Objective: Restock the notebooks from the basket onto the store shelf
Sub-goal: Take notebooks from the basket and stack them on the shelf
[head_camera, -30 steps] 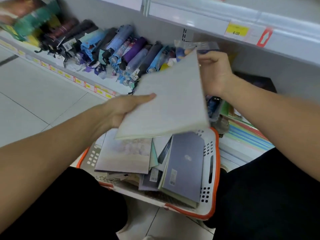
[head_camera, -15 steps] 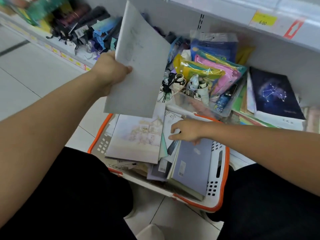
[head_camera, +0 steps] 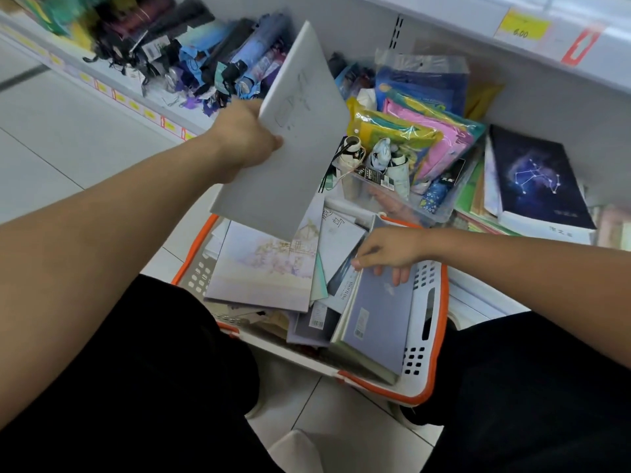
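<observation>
My left hand (head_camera: 242, 138) grips a thin white notebook (head_camera: 293, 158) by its left edge and holds it tilted upright above the basket. The white basket with an orange rim (head_camera: 440, 336) stands on the floor between my knees, with several notebooks piled in it. My right hand (head_camera: 389, 250) reaches into the basket, its fingers and thumb curled over the top edge of a lavender notebook (head_camera: 379, 319). A large pastel notebook (head_camera: 266, 268) lies at the basket's left. On the low shelf (head_camera: 478, 295), a dark starry notebook (head_camera: 532, 175) tops a stack.
Folded umbrellas (head_camera: 218, 56) crowd the shelf's left stretch. A clear plastic bin (head_camera: 392, 196) of small items and colourful pouches (head_camera: 426, 131) sit behind the basket. An upper shelf with a yellow price tag (head_camera: 522, 27) overhangs. White tiled floor lies to the left.
My right hand let go of the white notebook and dropped into the basket onto the lavender notebook. My left hand lifted the white notebook upright.
</observation>
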Tool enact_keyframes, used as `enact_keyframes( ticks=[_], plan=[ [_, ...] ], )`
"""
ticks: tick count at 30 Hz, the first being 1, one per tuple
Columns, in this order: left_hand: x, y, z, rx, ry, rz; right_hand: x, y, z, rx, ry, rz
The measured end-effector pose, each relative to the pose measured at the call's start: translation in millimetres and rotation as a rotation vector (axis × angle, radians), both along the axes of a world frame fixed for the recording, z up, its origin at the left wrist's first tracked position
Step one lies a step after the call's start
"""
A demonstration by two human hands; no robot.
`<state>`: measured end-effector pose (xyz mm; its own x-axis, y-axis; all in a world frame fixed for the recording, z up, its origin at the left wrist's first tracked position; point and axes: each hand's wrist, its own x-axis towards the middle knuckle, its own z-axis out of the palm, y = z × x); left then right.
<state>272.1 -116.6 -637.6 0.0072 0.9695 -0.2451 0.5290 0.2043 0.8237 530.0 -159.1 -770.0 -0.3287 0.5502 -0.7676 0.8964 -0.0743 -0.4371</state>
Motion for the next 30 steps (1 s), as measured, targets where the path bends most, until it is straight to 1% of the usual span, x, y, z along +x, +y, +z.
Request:
enact_keyframes(
  ticks=[5, 10, 12, 15, 20, 22, 23, 27, 28, 30],
  plan=[
    [2, 1, 0, -0.012, -0.013, 0.005, 12, 0, 10, 0.024, 0.013, -0.03],
    [2, 1, 2, -0.031, -0.03, 0.024, 24, 3, 22, 0.049, -0.053, -0.059],
    [2, -1, 2, -0.044, -0.051, 0.03, 29, 1, 22, 0.09, -0.091, -0.077],
    [6, -3, 3, -0.069, -0.086, 0.034, 32, -5, 18, 0.149, -0.063, -0.123],
    [10, -5, 5, -0.076, -0.09, -0.004, 23, -16, 13, 0.333, -0.048, -0.244],
    [12, -5, 4, -0.076, -0.103, -0.004, 21, -21, 15, 0.337, -0.06, -0.333],
    [14, -5, 4, -0.078, -0.11, -0.002, 23, -23, 17, 0.296, -0.04, -0.408],
    [21, -4, 6, -0.09, -0.143, -0.006, 28, -26, 25, 0.175, 0.103, -0.763],
    [22, -5, 7, -0.099, -0.149, -0.008, 29, -27, 23, 0.16, 0.098, -0.854],
    [25, -5, 7, -0.108, -0.164, -0.005, 34, -31, 15, 0.149, 0.023, -0.969]
  ],
)
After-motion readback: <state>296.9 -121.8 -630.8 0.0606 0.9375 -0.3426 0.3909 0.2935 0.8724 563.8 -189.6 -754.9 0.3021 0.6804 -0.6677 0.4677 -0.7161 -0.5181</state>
